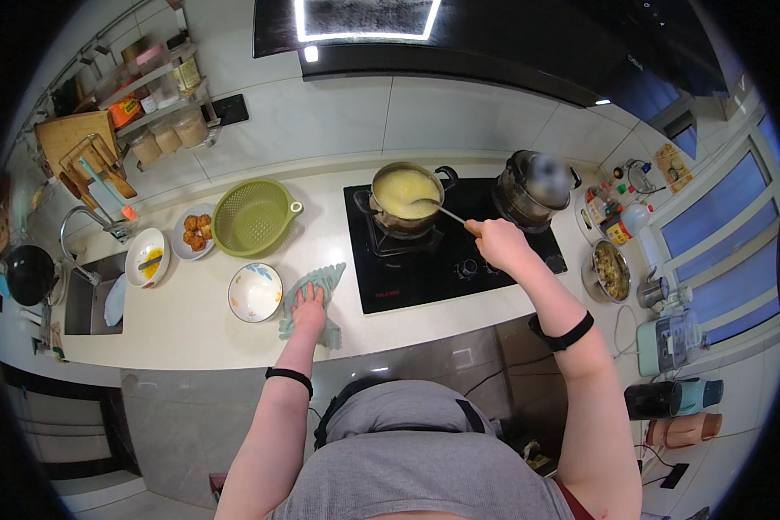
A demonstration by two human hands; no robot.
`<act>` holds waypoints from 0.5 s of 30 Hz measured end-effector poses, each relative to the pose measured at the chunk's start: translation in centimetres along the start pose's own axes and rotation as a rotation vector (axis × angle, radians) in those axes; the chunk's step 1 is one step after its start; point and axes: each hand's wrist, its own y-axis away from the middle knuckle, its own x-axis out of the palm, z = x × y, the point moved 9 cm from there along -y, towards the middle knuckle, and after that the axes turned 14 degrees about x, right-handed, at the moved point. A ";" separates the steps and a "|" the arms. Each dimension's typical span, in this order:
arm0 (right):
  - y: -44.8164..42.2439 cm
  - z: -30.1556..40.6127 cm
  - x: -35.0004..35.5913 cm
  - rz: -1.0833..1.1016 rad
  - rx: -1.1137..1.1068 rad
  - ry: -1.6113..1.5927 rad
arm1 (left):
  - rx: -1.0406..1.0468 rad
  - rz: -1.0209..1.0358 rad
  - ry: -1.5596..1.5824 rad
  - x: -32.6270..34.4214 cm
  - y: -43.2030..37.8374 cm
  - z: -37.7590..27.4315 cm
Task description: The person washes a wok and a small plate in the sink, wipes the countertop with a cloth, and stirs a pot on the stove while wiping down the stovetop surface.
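My right hand [504, 246] grips the handle of a metal ladle [452, 215]. The ladle's bowl end dips into yellow liquid with pale bits [403, 192] in a two-handled pot [403, 223], which stands on the left burner of a black gas cooktop [396, 276]. Flat on a grey-green cloth [331, 286] rests my left hand [309, 311], fingers apart, on the pale counter [188, 318]. Just left of the cloth is a white bowl [255, 294] with a leaf pattern; nothing shows inside it.
A second pot [530, 195] occupies the right burner. Behind the bowl sit a green colander [253, 221], a plate of fried balls [197, 233] and a bowl with yellow residue [148, 258]. The sink [94, 318] lies far left; a steel bowl of food [608, 272] stands right.
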 end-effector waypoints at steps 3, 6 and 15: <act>0.4 -0.1 -0.9 0.058 -0.004 -0.026 | 0.001 0.003 0.004 0.0 -0.1 -0.2; 0.5 0.5 -1.3 0.129 -0.007 -0.087 | -0.001 0.007 0.014 -0.1 0.0 -0.3; -1.4 1.6 2.1 0.043 -0.009 -0.247 | -0.008 0.008 0.010 0.4 0.2 0.0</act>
